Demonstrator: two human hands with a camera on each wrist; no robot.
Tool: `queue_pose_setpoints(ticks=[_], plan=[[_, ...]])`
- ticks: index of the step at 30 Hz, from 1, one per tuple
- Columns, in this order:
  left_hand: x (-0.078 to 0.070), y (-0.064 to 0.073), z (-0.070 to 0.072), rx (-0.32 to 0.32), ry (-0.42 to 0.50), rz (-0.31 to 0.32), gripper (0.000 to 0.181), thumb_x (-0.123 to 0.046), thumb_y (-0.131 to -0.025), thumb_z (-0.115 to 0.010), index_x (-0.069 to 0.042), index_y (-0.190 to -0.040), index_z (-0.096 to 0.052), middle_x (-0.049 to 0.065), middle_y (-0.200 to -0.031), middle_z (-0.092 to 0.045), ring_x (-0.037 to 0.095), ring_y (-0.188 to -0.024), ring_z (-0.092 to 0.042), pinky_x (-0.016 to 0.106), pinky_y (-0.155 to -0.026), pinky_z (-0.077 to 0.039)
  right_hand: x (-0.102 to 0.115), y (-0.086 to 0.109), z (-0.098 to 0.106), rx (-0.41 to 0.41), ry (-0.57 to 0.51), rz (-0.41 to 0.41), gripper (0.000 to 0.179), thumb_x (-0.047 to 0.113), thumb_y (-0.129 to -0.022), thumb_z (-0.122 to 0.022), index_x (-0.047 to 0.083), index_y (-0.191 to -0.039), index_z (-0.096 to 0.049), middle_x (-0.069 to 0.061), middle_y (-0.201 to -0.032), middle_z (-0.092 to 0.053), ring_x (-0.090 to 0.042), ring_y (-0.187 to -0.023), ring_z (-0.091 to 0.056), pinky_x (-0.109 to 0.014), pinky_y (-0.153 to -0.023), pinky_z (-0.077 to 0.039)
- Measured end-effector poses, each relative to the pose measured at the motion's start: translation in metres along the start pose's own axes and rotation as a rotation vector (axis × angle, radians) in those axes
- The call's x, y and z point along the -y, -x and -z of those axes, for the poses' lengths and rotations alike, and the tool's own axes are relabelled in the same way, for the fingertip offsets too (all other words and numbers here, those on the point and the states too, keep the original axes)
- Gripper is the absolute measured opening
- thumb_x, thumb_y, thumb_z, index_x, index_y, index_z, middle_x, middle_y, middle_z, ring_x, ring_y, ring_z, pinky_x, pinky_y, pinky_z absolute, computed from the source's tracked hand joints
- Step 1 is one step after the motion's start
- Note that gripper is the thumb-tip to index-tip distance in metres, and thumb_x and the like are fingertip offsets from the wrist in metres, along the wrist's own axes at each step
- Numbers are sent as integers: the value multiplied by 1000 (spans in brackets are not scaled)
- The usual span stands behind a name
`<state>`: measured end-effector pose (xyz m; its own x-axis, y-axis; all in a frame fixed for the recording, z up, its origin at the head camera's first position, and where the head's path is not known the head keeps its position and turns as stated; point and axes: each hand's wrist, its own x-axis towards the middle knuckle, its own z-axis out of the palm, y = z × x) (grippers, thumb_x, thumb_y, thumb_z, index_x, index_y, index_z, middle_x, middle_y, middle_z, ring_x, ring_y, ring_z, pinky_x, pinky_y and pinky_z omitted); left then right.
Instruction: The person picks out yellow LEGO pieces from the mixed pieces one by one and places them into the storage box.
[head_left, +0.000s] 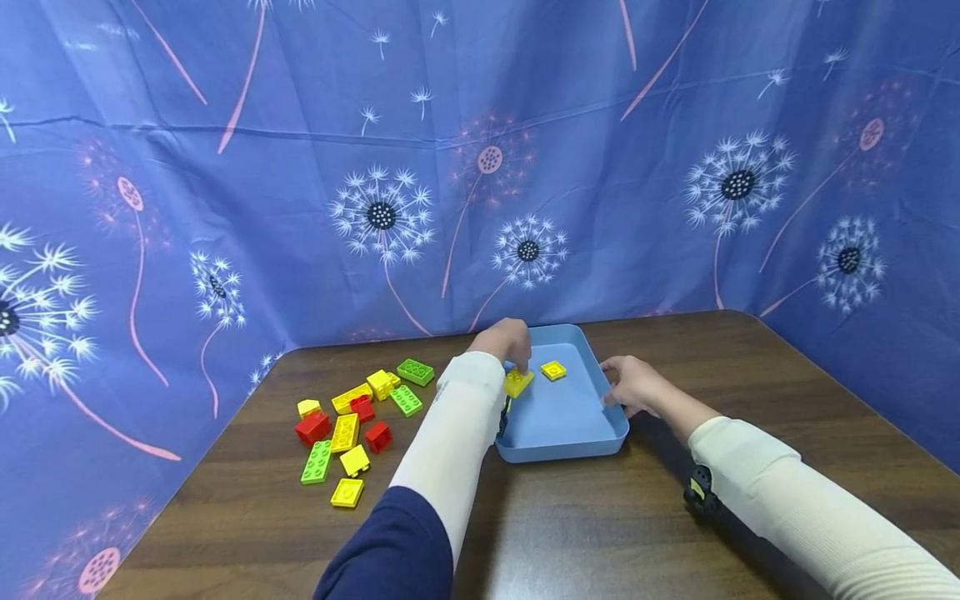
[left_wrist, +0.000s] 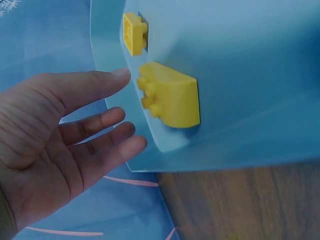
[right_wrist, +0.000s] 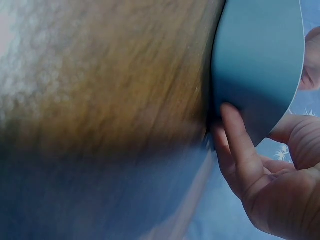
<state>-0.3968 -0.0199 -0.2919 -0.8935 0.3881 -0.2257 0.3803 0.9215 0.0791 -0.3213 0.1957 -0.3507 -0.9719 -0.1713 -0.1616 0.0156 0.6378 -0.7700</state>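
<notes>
Releasing a yellow block (left_wrist: 172, 97) inside the blue tray (head_left: 566, 421) seems the step in hand: the left hand (left_wrist: 42, 145), fingers and thumb apart, hangs just beside the block, the right hand (head_left: 637, 386) pinches the tray's side, and the next move probably calls for lifting the left clear.

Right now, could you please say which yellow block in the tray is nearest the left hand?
The thick, curved yellow block, beside the left fingers; the thin, square one lies farther off.
</notes>
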Motion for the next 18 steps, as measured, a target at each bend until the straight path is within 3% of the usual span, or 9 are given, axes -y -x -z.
queue_pose_setpoints(ticks=[13, 18], plan=[[1, 2, 8, -10, 84, -44, 28, -24, -80, -81, -14, -104, -70, -3, -101, -66, 14, -93, -60, 31, -80, -51, 0, 3, 2, -12, 18, 27, 67, -12, -79, -69, -16, -137, -36, -36, -113, -59, -40, -96, -65, -45, -61, -58], [-1, 12, 13, -5, 63, -76, 43, -35, -78, -83, -14, -113, -69, -1, -113, -65, 15, -104, -58, 32, -88, -50, 1, 2, 1, -13, 15, 20, 67, -12, -79, -69, -15, -138, -37, -36, -113, -59, -41, -97, -65, -45, -62, -58]])
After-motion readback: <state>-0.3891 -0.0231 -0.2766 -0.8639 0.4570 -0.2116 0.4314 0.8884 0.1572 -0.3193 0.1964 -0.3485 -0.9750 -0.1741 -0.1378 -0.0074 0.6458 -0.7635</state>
